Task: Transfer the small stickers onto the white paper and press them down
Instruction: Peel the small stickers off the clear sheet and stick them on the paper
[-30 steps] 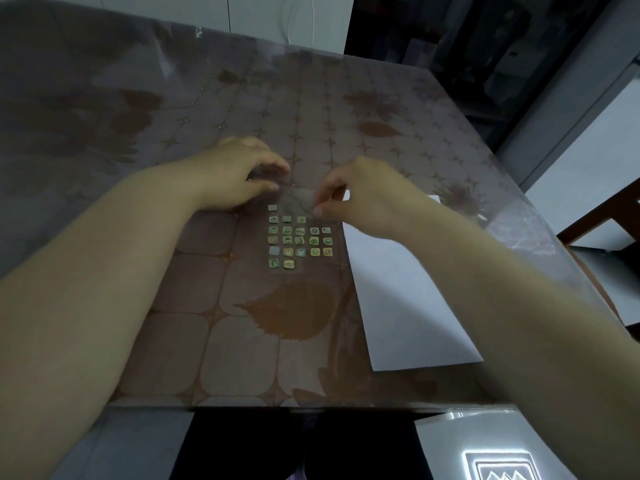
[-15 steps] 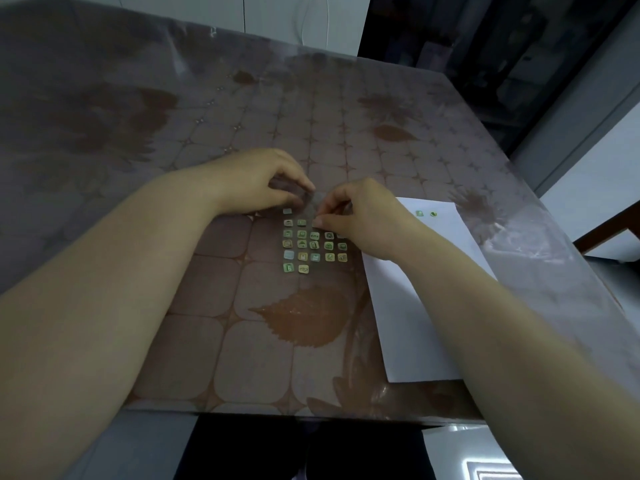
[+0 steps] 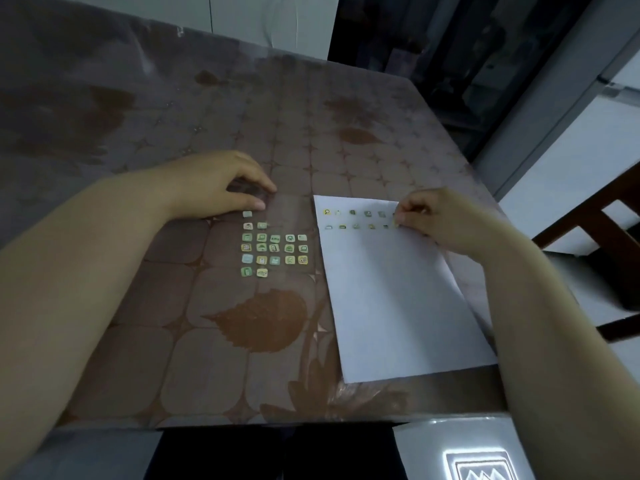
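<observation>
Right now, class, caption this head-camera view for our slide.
Right hand pinches a sticker onto the white paper; left hand touches the sticker sheet.

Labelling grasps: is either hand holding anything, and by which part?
Right hand seems to pinch a small sticker by its edge, at the second row's end on the white paper. Left hand rests atop the sticker sheet; grip cannot be told.

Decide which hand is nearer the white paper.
Right. The right hand is over the paper's far right edge, pinching a sticker there; the left hand rests on the table left of the paper.
</observation>
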The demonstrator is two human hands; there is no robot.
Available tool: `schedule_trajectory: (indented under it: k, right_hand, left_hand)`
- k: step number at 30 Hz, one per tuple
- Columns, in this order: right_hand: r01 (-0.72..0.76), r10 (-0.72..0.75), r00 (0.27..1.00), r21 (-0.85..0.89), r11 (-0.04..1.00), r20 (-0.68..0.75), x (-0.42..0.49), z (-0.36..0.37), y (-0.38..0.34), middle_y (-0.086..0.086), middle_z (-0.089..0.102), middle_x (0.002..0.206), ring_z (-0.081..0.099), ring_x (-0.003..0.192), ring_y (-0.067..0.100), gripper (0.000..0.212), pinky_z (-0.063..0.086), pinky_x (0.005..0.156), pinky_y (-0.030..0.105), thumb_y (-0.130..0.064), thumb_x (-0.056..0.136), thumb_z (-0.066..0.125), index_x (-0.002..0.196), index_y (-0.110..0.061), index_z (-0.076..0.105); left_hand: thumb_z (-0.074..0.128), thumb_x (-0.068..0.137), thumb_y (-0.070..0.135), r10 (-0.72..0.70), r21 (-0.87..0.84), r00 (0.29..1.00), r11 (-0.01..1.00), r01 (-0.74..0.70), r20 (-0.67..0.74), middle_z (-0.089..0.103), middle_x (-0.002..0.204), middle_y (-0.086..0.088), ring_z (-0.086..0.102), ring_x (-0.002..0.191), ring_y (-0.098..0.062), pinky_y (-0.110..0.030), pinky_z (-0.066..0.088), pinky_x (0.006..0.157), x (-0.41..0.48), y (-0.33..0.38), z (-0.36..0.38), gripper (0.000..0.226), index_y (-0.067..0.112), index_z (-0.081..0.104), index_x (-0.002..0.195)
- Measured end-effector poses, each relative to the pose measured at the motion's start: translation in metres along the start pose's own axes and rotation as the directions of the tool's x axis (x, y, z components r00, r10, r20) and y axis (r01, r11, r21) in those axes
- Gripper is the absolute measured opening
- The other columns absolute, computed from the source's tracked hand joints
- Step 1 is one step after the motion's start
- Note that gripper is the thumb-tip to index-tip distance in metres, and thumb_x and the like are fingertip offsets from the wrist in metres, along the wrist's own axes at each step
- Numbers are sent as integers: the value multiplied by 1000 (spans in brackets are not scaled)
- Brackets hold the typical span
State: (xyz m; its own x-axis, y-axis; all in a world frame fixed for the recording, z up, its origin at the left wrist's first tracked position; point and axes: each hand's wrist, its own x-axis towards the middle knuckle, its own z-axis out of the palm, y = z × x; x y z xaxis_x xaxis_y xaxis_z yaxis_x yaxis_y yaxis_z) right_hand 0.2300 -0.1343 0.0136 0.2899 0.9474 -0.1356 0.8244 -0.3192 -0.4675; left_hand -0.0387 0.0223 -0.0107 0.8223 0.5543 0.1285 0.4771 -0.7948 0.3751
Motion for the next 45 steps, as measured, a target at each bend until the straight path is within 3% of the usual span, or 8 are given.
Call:
schedule_trajectory:
  k: [10, 22, 26, 31, 35, 39, 42, 45]
  right_hand:
    - [58, -58, 998, 15, 998, -21, 4, 0, 4, -7, 60, 78, 52, 72, 10, 8, 42, 72, 27, -22, 87, 61, 86, -17, 67]
    - [53, -51, 998, 33, 998, -37, 2, -2, 7, -6, 61, 74, 54, 66, 7, 5, 42, 63, 18, -20, 85, 63, 85, -16, 67]
    - [0, 4, 999, 84, 997, -49, 4, -1, 8, -3, 62, 73, 54, 66, 11, 2, 44, 60, 21, -20, 81, 67, 81, -18, 67]
    - [-118, 142, 987, 268, 956, -74, 5, -2, 8, -2, 54, 75, 50, 60, 12, 15, 42, 53, 22, -17, 73, 76, 78, -20, 62]
    - [-144, 159, 986, 238, 961, -47, 4, -4, 4, -4, 55, 66, 49, 55, 10, 12, 37, 48, 20, -17, 73, 76, 79, -18, 65]
    - [-149, 162, 986, 246, 958, -32, -1, -6, 2, -2, 59, 68, 52, 60, 13, 14, 43, 52, 18, -20, 72, 76, 83, -15, 68]
    - [-102, 156, 977, 325, 940, -143, -7, -12, -9, -4, 61, 72, 54, 59, 9, 6, 48, 55, 12, -20, 77, 72, 81, -19, 68]
    - [52, -13, 988, 250, 967, -154, -13, -14, -42, -6, 65, 76, 58, 69, 9, 4, 49, 71, 22, -25, 77, 71, 81, -26, 69]
  left_hand:
    - [64, 79, 31, 5, 2, 1000, 1000, -5, -3, 56, 122, 3, 50, 114, -13, -32, 36, 101, 0, 0, -2, 32, 30, 62, 110]
    - [64, 79, 30, 6, -6, 1000, 1000, -6, -7, 56, 121, 2, 50, 114, -13, -31, 36, 100, -1, 1, -2, 32, 29, 62, 111]
    - [64, 79, 30, -2, -2, 1000, 1000, 2, -4, 56, 122, 3, 50, 114, -13, -31, 36, 100, 0, 1, -3, 32, 29, 62, 111]
    - [63, 79, 32, -9, 2, 1000, 1000, 9, 16, 55, 123, 3, 49, 115, -13, -32, 36, 101, 0, 2, -3, 33, 30, 61, 112]
    - [63, 80, 30, -16, -3, 1000, 1000, 16, 18, 56, 123, 3, 49, 115, -13, -29, 35, 100, -2, 3, -3, 32, 28, 61, 112]
    - [64, 80, 27, -30, -33, 999, 999, 31, 34, 58, 120, 2, 51, 112, -13, -26, 35, 97, -4, 5, -7, 33, 26, 62, 112]
    - [65, 79, 24, -59, -63, 998, 996, 60, 27, 61, 110, 7, 53, 102, -7, -18, 37, 89, -6, 5, -11, 32, 26, 63, 111]
    - [67, 78, 22, -96, -82, 995, 992, 97, 10, 61, 99, 13, 53, 94, -3, -8, 34, 76, -7, 5, -14, 28, 27, 65, 105]
